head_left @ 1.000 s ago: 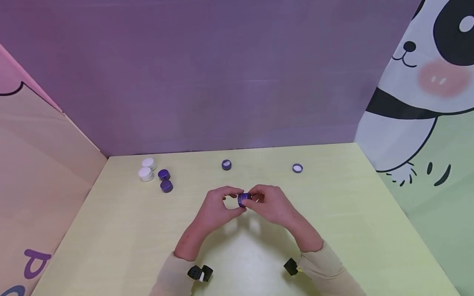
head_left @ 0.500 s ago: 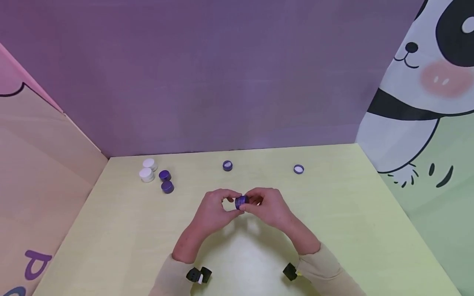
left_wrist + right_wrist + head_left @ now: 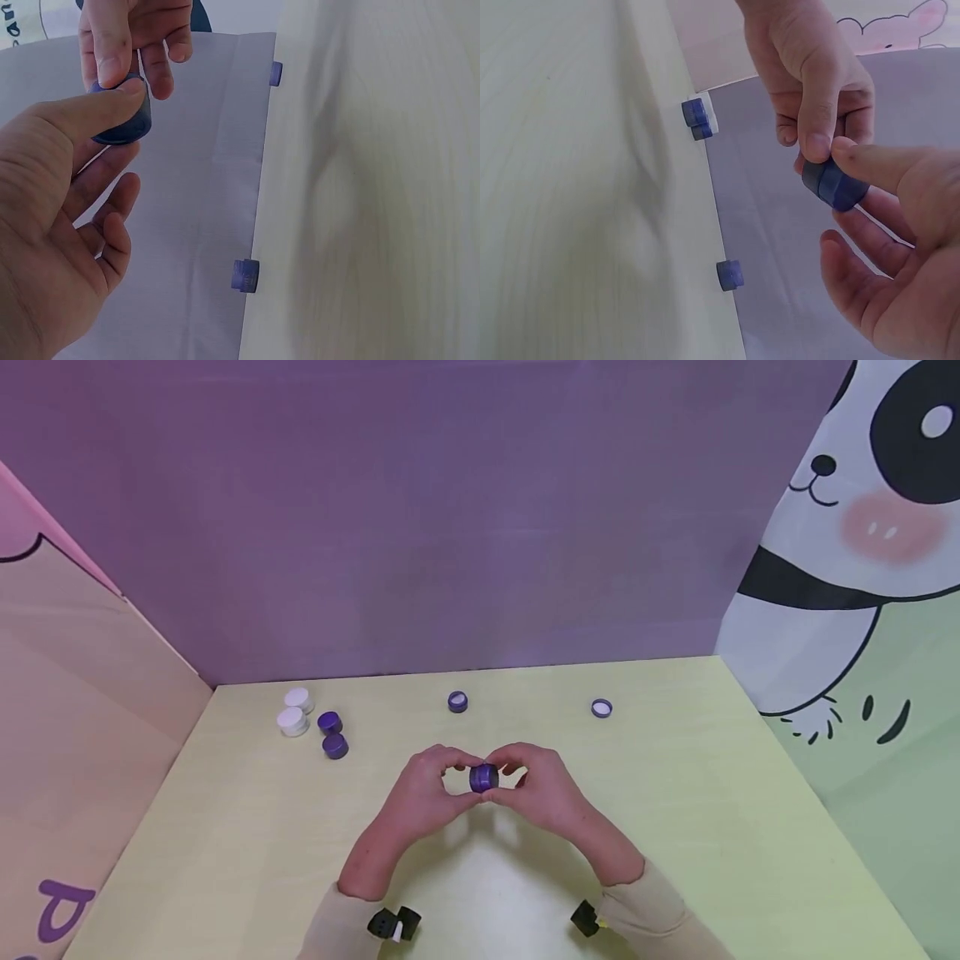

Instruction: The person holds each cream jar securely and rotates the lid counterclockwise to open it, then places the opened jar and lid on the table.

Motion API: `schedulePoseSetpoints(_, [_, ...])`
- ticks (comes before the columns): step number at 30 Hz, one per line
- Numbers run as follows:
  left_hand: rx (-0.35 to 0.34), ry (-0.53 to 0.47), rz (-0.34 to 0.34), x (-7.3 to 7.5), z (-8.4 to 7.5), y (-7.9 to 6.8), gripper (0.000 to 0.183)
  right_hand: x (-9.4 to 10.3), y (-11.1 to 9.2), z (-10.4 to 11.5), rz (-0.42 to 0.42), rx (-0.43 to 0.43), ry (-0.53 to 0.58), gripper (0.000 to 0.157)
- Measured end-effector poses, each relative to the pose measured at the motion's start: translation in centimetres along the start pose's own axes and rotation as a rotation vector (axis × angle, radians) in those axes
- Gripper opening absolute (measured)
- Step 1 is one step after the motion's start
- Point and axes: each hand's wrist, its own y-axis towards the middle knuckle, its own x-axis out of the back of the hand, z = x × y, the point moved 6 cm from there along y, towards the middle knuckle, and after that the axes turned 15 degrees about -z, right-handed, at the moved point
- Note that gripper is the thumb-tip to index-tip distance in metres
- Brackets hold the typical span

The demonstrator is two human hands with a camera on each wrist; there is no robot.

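A small purple screw-top jar (image 3: pixel 483 778) is held sideways above the table between both hands. My left hand (image 3: pixel 429 789) pinches its left end with thumb and fingers, and my right hand (image 3: pixel 542 789) pinches the right end. From the right wrist, a seam shows around the middle of the jar (image 3: pixel 832 184). Thumbs and fingers of both hands nearly meet over it in the left wrist view, where the jar (image 3: pixel 124 124) is partly covered by them.
On the pale table (image 3: pixel 675 827), a purple open jar (image 3: pixel 457 702) stands at the back middle. An upturned purple lid (image 3: pixel 602 708) with a white inside lies back right. Two purple jars (image 3: pixel 335 746) and two white jars (image 3: pixel 292 722) cluster back left. A purple wall (image 3: pixel 450 527) rises behind.
Both hands have drifted slightly left and toward the body with the jar. The right thumb and fingers have slid from over the jar to its right end, so more of its side shows.
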Motion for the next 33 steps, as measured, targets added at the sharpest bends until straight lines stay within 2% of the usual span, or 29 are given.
schedulePoseSetpoints(5, [0.000, -0.021, -0.007, 0.0, -0.1, 0.1, 0.035, 0.2, 0.0, -0.4, 0.003, -0.050, 0.031, 0.034])
schedulePoseSetpoints(9, [-0.015, -0.008, -0.032, 0.1, -0.1, 0.0, 0.037, 0.1, 0.0, -0.9, 0.019, -0.104, -0.053, 0.027])
schedulePoseSetpoints(12, [-0.011, 0.001, -0.032, 0.0, 0.1, -0.4, 0.038, -0.1, -0.3, -1.2, 0.064, -0.141, -0.112, 0.035])
schedulePoseSetpoints(16, [-0.005, -0.006, -0.014, -0.3, 0.4, -1.0, 0.037, -0.6, -0.9, -1.2, 0.134, -0.173, -0.137, 0.038])
schedulePoseSetpoints(19, [-0.011, -0.028, -0.014, -0.5, 0.4, -1.1, 0.036, -0.7, -0.9, -1.2, 0.143, -0.167, -0.135, 0.032])
schedulePoseSetpoints(25, [0.001, -0.079, 0.007, -1.0, 0.4, -0.8, 0.035, -0.2, -0.8, -1.1, 0.133, -0.165, -0.048, 0.020])
schedulePoseSetpoints(29, [0.012, -0.102, 0.017, -1.1, 0.6, -0.7, 0.030, -0.2, -0.8, -0.9, 0.133, -0.150, 0.001, 0.025])
schedulePoseSetpoints(33, [-0.013, -0.130, -0.003, -0.7, 0.7, -0.4, 0.031, -0.1, -0.5, -0.6, 0.106, -0.127, 0.048, 0.033])
